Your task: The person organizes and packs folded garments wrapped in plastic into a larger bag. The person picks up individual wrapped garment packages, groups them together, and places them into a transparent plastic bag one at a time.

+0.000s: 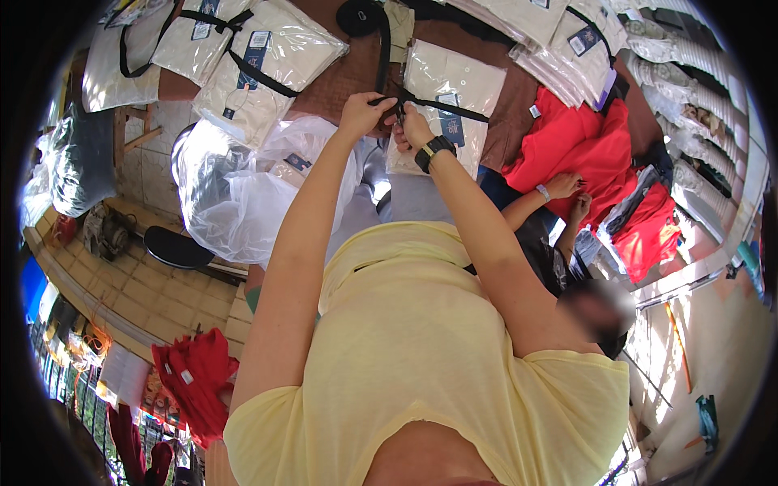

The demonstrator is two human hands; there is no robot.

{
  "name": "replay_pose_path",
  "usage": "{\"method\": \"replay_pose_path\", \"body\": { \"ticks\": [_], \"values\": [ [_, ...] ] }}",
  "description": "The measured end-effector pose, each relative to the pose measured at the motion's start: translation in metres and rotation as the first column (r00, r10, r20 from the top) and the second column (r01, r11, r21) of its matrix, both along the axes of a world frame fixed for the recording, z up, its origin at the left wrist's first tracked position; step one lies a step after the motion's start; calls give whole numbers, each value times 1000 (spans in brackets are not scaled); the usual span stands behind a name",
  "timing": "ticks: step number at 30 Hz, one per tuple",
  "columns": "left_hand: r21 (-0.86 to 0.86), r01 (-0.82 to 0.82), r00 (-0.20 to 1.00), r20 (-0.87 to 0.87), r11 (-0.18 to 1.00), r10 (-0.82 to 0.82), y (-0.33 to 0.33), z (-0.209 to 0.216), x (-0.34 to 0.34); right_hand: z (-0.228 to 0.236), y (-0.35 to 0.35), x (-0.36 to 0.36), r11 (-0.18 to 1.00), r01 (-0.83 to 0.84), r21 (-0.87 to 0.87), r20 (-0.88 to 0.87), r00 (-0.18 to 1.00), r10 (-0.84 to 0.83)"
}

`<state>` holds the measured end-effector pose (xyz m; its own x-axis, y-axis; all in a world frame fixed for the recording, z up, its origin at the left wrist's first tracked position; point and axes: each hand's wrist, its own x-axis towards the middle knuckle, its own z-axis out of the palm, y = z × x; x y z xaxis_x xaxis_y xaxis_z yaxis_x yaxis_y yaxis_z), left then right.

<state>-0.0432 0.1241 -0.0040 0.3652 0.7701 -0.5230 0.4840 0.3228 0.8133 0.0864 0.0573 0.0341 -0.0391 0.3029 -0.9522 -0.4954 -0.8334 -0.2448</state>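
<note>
A clear-bagged pack of folded cream garments (478,77) lies in front of me, with a black fabric strip (462,110) across it. My left hand (362,115) is closed, pinching the strip at the pack's left edge. Beside it, my right hand (416,130), with a black watch on the wrist, has its fingers curled on the strip over the pack. Dark loops bunch between the two hands; their exact shape is hard to make out. From a black roll (356,18) at the far side, a length of strip runs down toward my left hand.
More cream packs (275,53), tied with black strips, lie at the left of the brown-covered table. Others (559,49) are stacked far right. White plastic bags (243,186) bulge at the near left. At right, another person's hands (563,186) rest by red garments (583,146).
</note>
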Motion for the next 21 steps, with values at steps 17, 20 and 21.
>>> {"method": "replay_pose_path", "body": {
  "ticks": [17, 20, 21],
  "values": [
    [-119, 26, 999, 44, 993, -21, 4, -3, 2, -10, 22, -6, 985, 169, -16, 71, 983, -168],
    [-138, 41, 999, 25, 990, -37, 5, 6, 4, -12, 21, -6, 981, 194, -15, 80, 978, -192],
    [-144, 43, 999, 12, 989, -42, 5, 7, 3, -11, 22, -6, 981, 194, -24, 70, 979, -192]
  ]
}}
